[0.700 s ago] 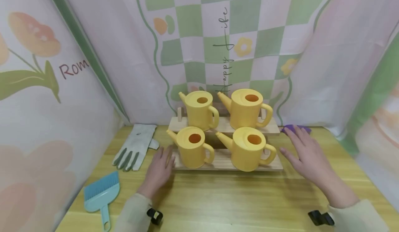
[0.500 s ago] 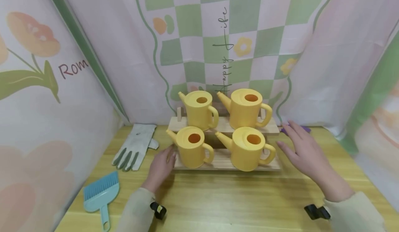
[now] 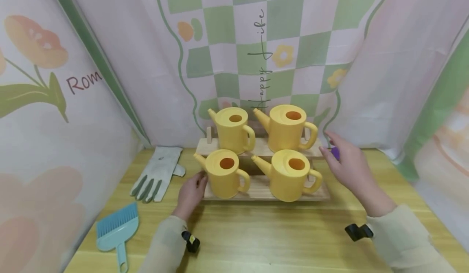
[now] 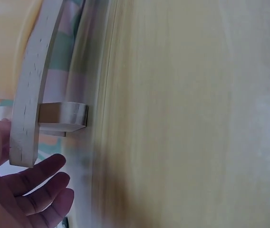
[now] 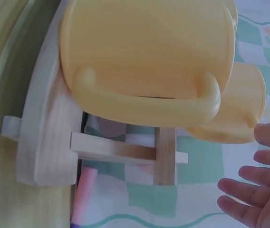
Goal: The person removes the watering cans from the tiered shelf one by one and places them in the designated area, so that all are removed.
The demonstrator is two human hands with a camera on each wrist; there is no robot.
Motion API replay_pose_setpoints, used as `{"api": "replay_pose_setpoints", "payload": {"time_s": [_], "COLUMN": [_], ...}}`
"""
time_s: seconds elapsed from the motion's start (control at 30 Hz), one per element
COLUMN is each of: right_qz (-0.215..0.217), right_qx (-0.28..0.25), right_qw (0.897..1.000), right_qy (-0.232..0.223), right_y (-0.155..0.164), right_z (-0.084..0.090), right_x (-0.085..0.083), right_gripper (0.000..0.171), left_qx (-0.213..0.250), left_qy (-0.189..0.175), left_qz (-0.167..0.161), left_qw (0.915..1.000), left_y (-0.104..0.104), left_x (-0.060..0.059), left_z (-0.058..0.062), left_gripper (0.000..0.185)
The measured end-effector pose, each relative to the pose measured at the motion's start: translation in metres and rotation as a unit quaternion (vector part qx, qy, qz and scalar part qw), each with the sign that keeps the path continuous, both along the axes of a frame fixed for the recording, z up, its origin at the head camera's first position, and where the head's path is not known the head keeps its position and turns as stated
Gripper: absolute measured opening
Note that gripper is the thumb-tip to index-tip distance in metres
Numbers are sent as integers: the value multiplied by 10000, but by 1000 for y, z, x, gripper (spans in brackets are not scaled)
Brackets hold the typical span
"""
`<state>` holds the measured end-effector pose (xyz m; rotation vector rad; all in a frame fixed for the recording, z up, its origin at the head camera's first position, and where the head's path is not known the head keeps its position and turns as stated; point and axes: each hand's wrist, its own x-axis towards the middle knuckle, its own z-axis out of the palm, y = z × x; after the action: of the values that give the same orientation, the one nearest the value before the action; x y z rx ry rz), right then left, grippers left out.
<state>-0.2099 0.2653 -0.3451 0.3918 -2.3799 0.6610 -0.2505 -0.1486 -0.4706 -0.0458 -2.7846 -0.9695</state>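
Note:
A pair of yellow toy watering cans [image 3: 232,131] stands on the upper board of a two-tier wooden rack [image 3: 256,189], with another pair on the lower board. At the rack's lower left end is my left hand [image 3: 191,193]. Its thumb lies on the upper side of the board end [image 4: 25,123], while its fingers [image 4: 49,192] stretch out below, spread apart. My right hand [image 3: 346,165] is off the rack's right side, close to the upper right can's handle [image 3: 312,136]. Its fingers [image 5: 249,178] are extended and separated, holding nothing.
A white glove with green fingertips [image 3: 157,173] lies to the left on the wooden table [image 3: 264,240]. Nearer the front left is a blue brush and dustpan set [image 3: 118,230]. Something purple [image 3: 335,153] shows partly behind my right hand. A patterned curtain [image 3: 253,53] hangs close behind the rack.
My right hand has moved left, nearer the rack's right end. The left hand has shifted slightly right, around the lower board's left end. The cans and rack stay in place.

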Motion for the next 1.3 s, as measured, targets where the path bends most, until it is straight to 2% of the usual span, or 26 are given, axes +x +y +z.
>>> {"api": "replay_pose_setpoints", "payload": {"time_s": [0.23,0.4,0.63,0.87,1.0,1.17,1.3], "right_qz": [-99,-158,-265,-266,-304,-280,-262], "right_qx": [-501,-688,-976,-1164,-1225,-1249,-1281], "right_qw": [9981,9969,9926,9894,9886,9890,9895], "right_qy": [-339,-354,-674,-821,-821,-740,-611], "right_y": [-4,-8,-17,-22,-23,-23,-23], "right_z": [6,7,8,7,5,3,1], "right_x": [-8,-14,-21,-25,-28,-30,-30], "right_gripper": [44,41,39,37,35,31,29], "left_qx": [62,68,210,276,309,263,164], "left_qy": [30,34,73,-82,-121,60,63], "left_qz": [43,18,-25,32,54,40,92], "left_qw": [10000,10000,9997,9996,9994,9996,9998], "left_y": [0,1,1,2,3,3,4], "left_x": [-5,-3,-3,-3,-2,-2,-2], "left_z": [-4,-2,-3,-4,-3,-5,-5], "left_gripper": [33,32,32,33,33,32,32]}}
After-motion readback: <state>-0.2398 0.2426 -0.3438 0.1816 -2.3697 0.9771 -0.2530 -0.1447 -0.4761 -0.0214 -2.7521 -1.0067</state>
